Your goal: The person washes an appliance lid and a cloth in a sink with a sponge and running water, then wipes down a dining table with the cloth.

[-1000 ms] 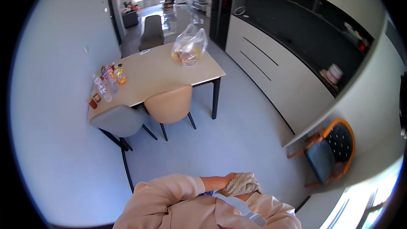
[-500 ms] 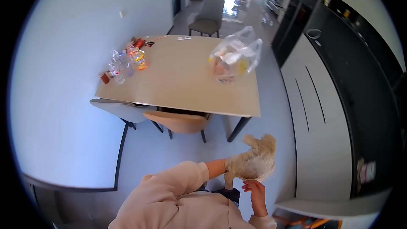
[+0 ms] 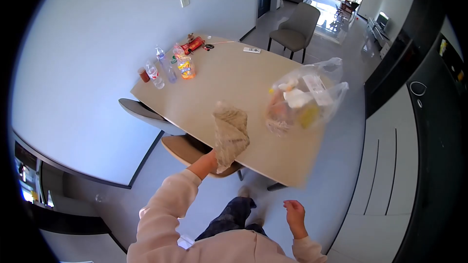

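Observation:
A crumpled beige cloth (image 3: 230,136) hangs from my left hand (image 3: 210,160), over the front edge of the table. The cloth covers most of that hand's fingers. My right hand (image 3: 295,216) is low, in front of my body and away from the table. Its fingers are loosely bent, and nothing shows in them.
On the table (image 3: 229,78) stand a clear plastic bag (image 3: 307,97) with items inside, a water bottle (image 3: 155,75), a spray bottle (image 3: 166,65), a snack packet (image 3: 186,68) and a remote (image 3: 252,50). A tan chair (image 3: 183,151) is tucked at the near edge. Cabinets (image 3: 385,175) line the right.
My left hand has swung forward and left with the cloth, from beside my right hand to over the table edge. The two hands are now apart. The view has turned right.

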Action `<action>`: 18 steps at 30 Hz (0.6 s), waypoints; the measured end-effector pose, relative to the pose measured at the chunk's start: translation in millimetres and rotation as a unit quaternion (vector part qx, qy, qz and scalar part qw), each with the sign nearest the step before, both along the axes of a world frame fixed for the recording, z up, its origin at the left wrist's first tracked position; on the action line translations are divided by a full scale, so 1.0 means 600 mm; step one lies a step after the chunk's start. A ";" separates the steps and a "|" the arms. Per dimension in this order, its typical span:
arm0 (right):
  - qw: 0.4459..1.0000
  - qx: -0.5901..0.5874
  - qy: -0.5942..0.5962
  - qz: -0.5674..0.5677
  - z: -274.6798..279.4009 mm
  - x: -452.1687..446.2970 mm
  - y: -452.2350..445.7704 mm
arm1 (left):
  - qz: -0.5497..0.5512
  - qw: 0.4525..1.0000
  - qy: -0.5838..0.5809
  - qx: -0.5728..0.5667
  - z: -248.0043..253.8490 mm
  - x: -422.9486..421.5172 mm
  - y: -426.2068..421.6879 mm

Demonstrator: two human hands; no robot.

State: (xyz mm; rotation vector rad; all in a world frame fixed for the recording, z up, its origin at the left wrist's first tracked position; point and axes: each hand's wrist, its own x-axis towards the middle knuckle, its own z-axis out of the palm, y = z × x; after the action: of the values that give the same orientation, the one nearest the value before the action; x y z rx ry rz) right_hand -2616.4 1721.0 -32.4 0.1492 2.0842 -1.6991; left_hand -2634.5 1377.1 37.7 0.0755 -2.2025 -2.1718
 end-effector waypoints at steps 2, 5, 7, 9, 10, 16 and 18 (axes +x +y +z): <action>0.993 0.085 0.032 0.074 -0.018 -0.052 -0.030 | 0.026 0.997 -0.062 -0.040 -0.069 -0.039 -0.021; 0.977 0.186 0.046 0.089 -0.037 -0.135 -0.093 | 0.037 0.986 -0.128 -0.100 -0.184 -0.099 -0.050; 0.970 0.227 0.039 0.077 -0.078 -0.187 -0.132 | 0.035 0.976 -0.161 -0.140 -0.255 -0.135 -0.069; 0.959 0.273 0.028 0.071 -0.102 -0.227 -0.158 | 0.034 0.972 -0.182 -0.148 -0.313 -0.162 -0.095; 0.943 0.310 0.075 0.098 -0.109 -0.245 -0.167 | 0.035 0.971 -0.187 -0.145 -0.330 -0.173 -0.110; 0.877 0.428 0.168 0.142 -0.124 -0.259 -0.188 | 0.183 0.861 -0.087 0.467 -0.349 -0.272 -0.374; 0.853 0.461 0.190 0.154 -0.132 -0.262 -0.188 | 0.193 0.929 -0.142 0.282 -0.347 -0.337 -0.408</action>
State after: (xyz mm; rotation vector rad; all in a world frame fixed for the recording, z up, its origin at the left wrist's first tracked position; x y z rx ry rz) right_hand -2773.7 1608.3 -111.6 -0.2474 2.8643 -0.4468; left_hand -2836.9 1132.4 -170.3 0.8110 -1.4080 -2.5727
